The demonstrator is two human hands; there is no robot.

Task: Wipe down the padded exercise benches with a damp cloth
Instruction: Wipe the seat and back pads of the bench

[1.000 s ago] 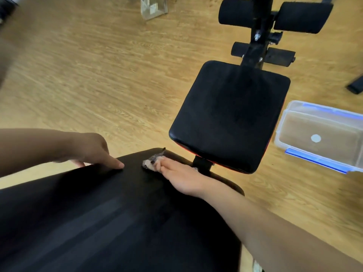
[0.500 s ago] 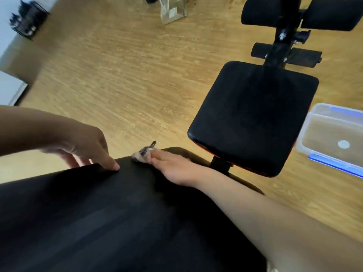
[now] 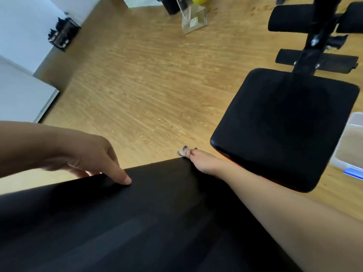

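Gripping the bunched cloth (image 3: 183, 152) at the far corner of the near pad (image 3: 137, 222), the right hand (image 3: 204, 162) has its fingers curled round it, and only a scrap shows. The pad's long axis seems to run from that corner back toward the person, so open surface lies behind and left of the cloth. The left hand (image 3: 92, 156) rests on the same far edge, index fingertip straight, other fingers loosely bent. Past the edge is bare floor (image 3: 157, 85); the seat (image 3: 284, 126) sits just right.
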